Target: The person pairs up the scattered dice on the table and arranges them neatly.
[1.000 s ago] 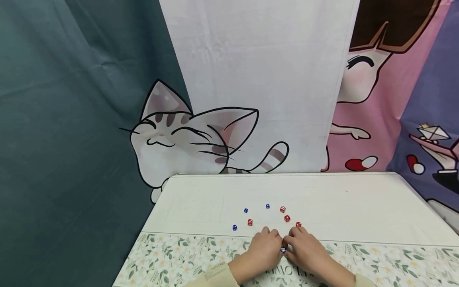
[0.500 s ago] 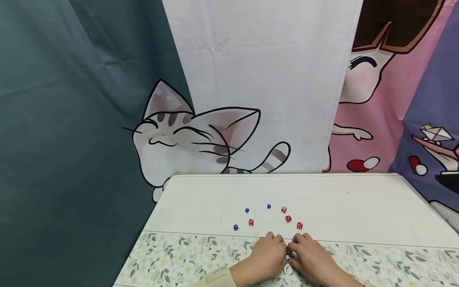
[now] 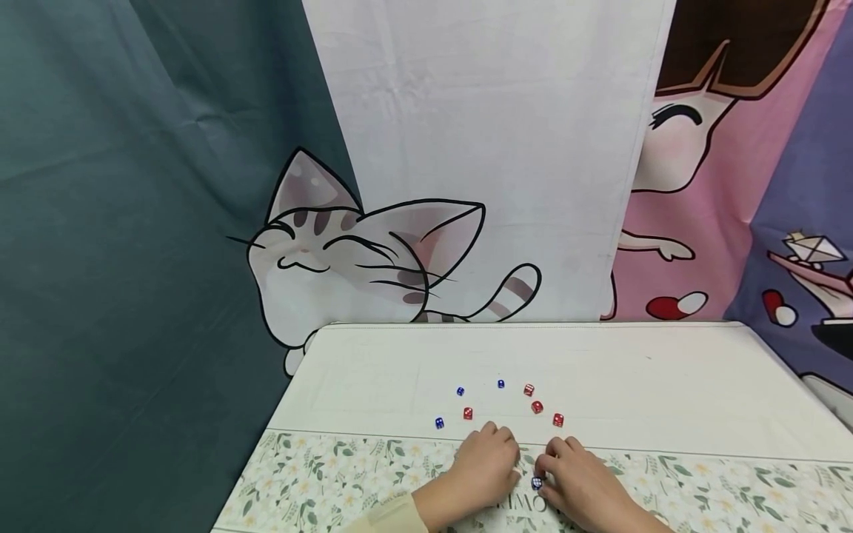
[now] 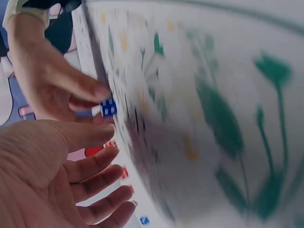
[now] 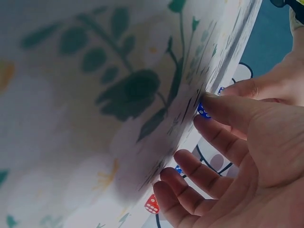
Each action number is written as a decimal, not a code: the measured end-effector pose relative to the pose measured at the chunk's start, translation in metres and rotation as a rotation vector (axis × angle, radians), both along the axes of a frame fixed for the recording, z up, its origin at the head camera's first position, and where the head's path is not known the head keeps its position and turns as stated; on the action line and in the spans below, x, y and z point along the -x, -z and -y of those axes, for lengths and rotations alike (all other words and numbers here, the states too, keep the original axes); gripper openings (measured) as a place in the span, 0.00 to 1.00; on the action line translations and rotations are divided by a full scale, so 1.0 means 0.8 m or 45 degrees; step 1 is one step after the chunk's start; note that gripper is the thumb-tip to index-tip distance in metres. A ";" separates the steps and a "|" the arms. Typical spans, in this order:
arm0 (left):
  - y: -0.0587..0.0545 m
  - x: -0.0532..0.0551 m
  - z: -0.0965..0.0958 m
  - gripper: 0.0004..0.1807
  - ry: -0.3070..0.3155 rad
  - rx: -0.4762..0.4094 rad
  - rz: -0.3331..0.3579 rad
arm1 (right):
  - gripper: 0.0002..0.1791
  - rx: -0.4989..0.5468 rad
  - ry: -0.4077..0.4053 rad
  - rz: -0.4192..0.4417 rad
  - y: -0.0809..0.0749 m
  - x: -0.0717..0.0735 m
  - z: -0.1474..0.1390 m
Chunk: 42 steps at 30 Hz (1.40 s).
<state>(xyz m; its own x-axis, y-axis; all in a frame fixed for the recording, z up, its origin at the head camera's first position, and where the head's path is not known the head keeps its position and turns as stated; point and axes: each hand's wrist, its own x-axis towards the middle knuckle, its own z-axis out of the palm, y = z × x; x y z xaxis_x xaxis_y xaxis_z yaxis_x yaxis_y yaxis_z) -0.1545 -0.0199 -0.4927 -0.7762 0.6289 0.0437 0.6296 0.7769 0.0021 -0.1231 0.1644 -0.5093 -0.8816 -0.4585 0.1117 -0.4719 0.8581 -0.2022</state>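
Observation:
My right hand [image 3: 586,485] pinches a blue die [image 3: 536,483] with white pips between thumb and index finger, low over the floral part of the cloth. In the right wrist view, the thumb tip partly covers this blue die [image 5: 203,111]; the other fingers are bent loosely. Left of it, my left hand [image 3: 481,468] is apart from the die. The left wrist view shows that left hand [image 4: 47,166] with fingers spread and nothing in them, just below the held die [image 4: 109,108].
Beyond the hands, a loose group lies on the white part: blue dice [image 3: 439,423] on the left, a red die [image 3: 468,414] near them, and further red dice [image 3: 537,407] ahead of the right hand. The table's far edge [image 3: 533,323] meets a printed cat curtain [image 3: 373,266].
The left hand has drawn away from the right hand, to the left and slightly forward. The right hand keeps the blue die, now more visible, and has shifted slightly toward the near side.

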 end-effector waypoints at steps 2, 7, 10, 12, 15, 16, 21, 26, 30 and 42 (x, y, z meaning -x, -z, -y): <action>-0.004 0.005 0.009 0.12 -0.035 -0.020 -0.012 | 0.08 -0.003 0.002 -0.004 0.000 0.000 0.000; -0.015 0.018 0.036 0.16 -0.147 -0.100 -0.017 | 0.07 -0.009 0.003 0.017 -0.001 0.000 0.000; -0.020 0.026 0.055 0.16 -0.201 -0.155 -0.046 | 0.07 -0.010 0.000 0.039 -0.002 0.000 -0.001; -0.022 0.031 0.068 0.17 -0.226 -0.177 -0.076 | 0.07 -0.003 -0.003 0.043 -0.002 -0.001 -0.001; -0.022 0.039 0.088 0.17 -0.245 -0.214 -0.097 | 0.07 0.001 -0.009 0.038 -0.002 -0.001 -0.002; -0.022 0.041 0.095 0.17 -0.249 -0.229 -0.098 | 0.07 0.004 -0.011 0.035 -0.002 -0.001 -0.002; -0.021 0.048 0.120 0.17 -0.300 -0.288 -0.076 | 0.07 0.001 -0.017 0.028 -0.002 -0.002 -0.002; -0.017 0.052 0.135 0.17 -0.350 -0.295 -0.068 | 0.07 -0.006 -0.008 0.044 -0.003 -0.001 -0.001; -0.012 0.057 0.141 0.18 -0.385 -0.285 -0.038 | 0.07 -0.012 0.001 0.061 -0.003 0.000 0.000; 0.005 0.066 0.146 0.15 -0.461 -0.298 0.079 | 0.07 -0.016 0.008 0.074 -0.004 -0.001 0.000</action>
<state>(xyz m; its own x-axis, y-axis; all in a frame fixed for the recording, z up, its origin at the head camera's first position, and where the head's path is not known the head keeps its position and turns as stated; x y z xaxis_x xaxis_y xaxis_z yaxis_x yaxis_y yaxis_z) -0.2075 -0.1367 -0.4964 -0.9505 0.2944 0.0994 0.3099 0.9216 0.2335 -0.1226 0.1641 -0.5060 -0.8893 -0.4541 0.0543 -0.4543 0.8637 -0.2181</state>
